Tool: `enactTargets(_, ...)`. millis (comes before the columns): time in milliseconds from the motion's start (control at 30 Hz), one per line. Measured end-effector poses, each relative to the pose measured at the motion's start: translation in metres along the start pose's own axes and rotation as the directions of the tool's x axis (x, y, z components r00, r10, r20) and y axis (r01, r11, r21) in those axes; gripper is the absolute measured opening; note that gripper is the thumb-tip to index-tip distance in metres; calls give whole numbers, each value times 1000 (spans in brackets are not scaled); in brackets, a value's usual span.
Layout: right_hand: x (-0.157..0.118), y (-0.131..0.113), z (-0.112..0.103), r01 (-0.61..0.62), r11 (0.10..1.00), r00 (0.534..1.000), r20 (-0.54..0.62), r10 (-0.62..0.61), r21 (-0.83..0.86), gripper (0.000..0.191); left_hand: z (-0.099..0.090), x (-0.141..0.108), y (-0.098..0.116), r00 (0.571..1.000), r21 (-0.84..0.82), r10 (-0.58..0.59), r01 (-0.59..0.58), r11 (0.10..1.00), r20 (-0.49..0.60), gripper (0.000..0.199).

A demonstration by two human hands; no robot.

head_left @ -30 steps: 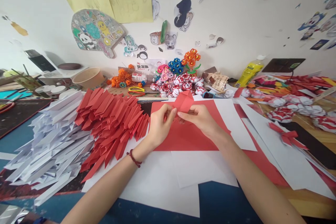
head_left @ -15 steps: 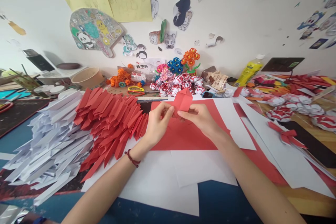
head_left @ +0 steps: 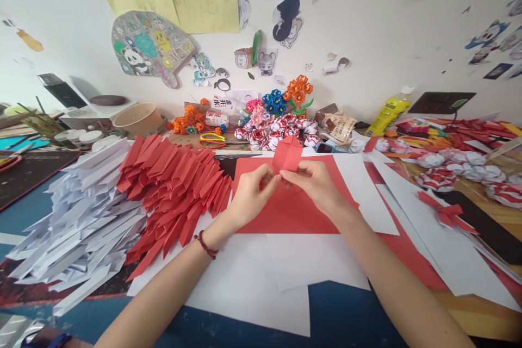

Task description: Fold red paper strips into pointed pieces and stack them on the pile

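Note:
Between my two hands is a small red piece of folded paper (head_left: 287,153), held up with its pointed top away from me. My left hand (head_left: 253,191) pinches its lower left edge between thumb and fingers. My right hand (head_left: 313,184) grips the lower right edge, thumb on the near face; the two thumbs almost meet. Beneath lies a large red sheet (head_left: 261,220) on white sheets (head_left: 253,288). Left of my left hand is a heap of folded red paper strips (head_left: 175,185), and beyond it a heap of folded white strips (head_left: 89,228).
Red-and-white paper flowers (head_left: 281,131) sit behind my hands, near yellow-handled scissors (head_left: 212,138). At the back stand a round tub (head_left: 137,119) and a yellow bottle (head_left: 389,112). To the right, a red paper bow (head_left: 447,211) lies on white sheets beside a dark flat object (head_left: 495,228).
My left fingers have shifted down and right along the paper's lower edge, bringing the thumbs closer together. The view has moved slightly; the red paper stays in both hands.

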State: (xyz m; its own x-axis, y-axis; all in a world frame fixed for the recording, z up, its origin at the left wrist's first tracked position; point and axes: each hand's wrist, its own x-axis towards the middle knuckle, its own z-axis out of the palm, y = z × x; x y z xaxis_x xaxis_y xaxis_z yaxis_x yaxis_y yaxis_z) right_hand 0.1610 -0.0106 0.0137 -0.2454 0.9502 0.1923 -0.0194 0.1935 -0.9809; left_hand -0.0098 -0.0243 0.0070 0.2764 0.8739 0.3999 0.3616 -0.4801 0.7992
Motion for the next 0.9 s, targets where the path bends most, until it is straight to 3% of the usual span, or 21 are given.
enactTargets(267, -1, 4, 2, -18, 1000, 999, 32, 18, -1, 28, -3, 1, -3, 998, 46, -49, 51, 998, -43, 37)
enactTargets(533, 2, 5, -4, -86, 996, 987, 132, 88, -26, 36, -7, 5, -5, 1000, 133, 7, -5, 991, -19, 36)
enactTargets(700, 5, 0, -15, -116, 993, 992, 49, 116, -8, 39, -15, 8, -9, 999, 210, 31, -38, 977, 35, 36)
enactTargets(900, 11, 7, -31, -50, 999, 997, -59, 50, -11, 32, -19, 10, -9, 994, 228, 2, -28, 973, 114, 35)
